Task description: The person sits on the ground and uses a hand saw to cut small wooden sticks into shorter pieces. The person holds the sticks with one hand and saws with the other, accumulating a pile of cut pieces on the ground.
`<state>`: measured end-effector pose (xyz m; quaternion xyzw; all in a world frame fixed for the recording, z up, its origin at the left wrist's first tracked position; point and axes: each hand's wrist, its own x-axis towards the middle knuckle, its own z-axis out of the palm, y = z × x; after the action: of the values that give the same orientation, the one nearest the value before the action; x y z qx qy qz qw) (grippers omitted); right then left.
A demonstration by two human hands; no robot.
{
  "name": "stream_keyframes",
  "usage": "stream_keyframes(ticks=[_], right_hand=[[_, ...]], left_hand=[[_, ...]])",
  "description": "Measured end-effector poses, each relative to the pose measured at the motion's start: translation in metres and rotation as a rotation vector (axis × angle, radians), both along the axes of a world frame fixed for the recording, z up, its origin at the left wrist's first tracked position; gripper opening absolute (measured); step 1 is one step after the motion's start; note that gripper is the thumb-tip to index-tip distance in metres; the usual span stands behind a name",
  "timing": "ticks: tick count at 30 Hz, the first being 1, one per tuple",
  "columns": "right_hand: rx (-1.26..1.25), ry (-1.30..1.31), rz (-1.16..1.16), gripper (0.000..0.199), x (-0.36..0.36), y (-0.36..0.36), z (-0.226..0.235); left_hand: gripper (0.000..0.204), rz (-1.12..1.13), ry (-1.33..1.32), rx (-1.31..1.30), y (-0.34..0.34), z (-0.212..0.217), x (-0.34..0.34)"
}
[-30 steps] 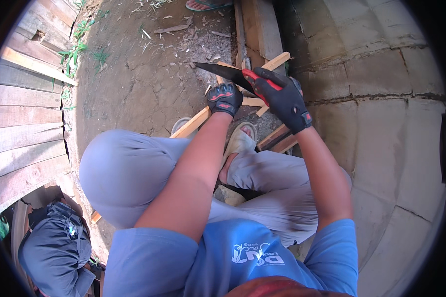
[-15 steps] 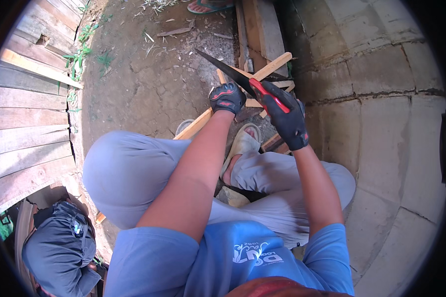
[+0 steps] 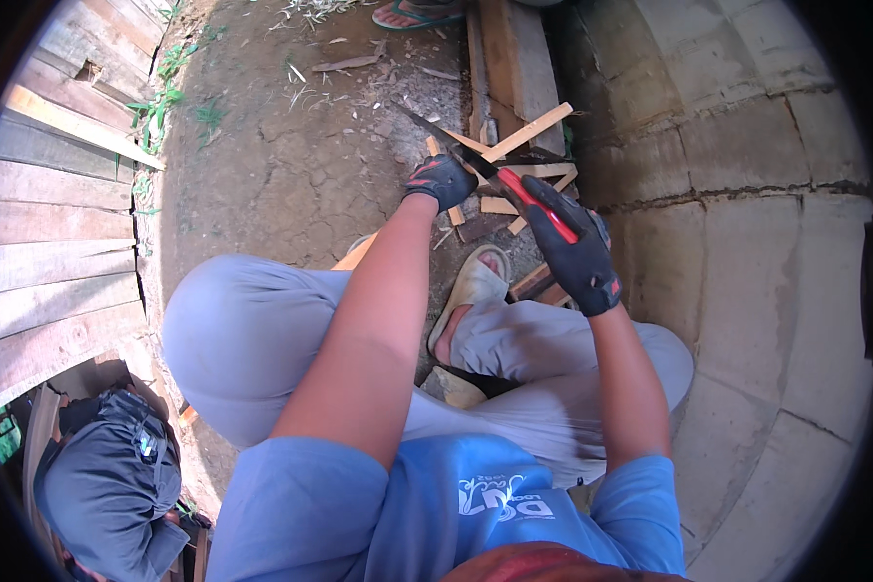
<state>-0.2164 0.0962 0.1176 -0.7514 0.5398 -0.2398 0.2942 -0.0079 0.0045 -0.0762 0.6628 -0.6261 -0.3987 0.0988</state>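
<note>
In a black glove, my right hand (image 3: 574, 247) is closed around the red handle of a handsaw (image 3: 538, 201). Its dark blade points up and to the left, passing close beside my left hand (image 3: 440, 182). That hand, gloved too, is closed on a light wooden strip (image 3: 356, 254), whose near end comes out below the wrist toward my left knee. The saw blade appears to lie across the strip just right of my left fingers; the exact contact is hidden. Crossed wooden offcuts (image 3: 526, 133) lie beyond and beneath both hands.
A concrete block wall (image 3: 708, 252) rises close on the right. Plank boards (image 3: 53, 238) stand at left. My sandalled foot (image 3: 473, 286) is below the hands, near a stone (image 3: 451, 388). Another person's foot (image 3: 417, 15) shows at the top, beside long timbers (image 3: 529, 68); someone in dark clothes (image 3: 116, 485) is lower left.
My right hand and the saw have moved down and slightly right, toward my body. The blade looks narrower and more tilted. My left hand has shifted slightly left.
</note>
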Motion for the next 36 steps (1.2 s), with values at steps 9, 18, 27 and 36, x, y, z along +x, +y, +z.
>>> stream_keyframes(ticks=[9, 18, 27, 36], right_hand=[[0.215, 0.159, -0.213, 0.033, -0.053, 0.091, 0.124], [0.112, 0.152, -0.17, 0.036, -0.051, 0.105, 0.123], [-0.029, 0.063, 0.035, 0.038, 0.021, -0.004, 0.001], [0.083, -0.182, -0.134, 0.038, 0.034, -0.034, -0.042]], left_hand=[[0.05, -0.015, -0.031, 0.006, 0.003, 0.013, 0.006], [0.047, -0.031, -0.019, 0.065, 0.001, 0.028, -0.001], [0.045, -0.08, -0.02, -0.016, 0.005, 0.023, -0.002], [0.044, -0.027, 0.034, -0.012, 0.0, 0.004, 0.002]])
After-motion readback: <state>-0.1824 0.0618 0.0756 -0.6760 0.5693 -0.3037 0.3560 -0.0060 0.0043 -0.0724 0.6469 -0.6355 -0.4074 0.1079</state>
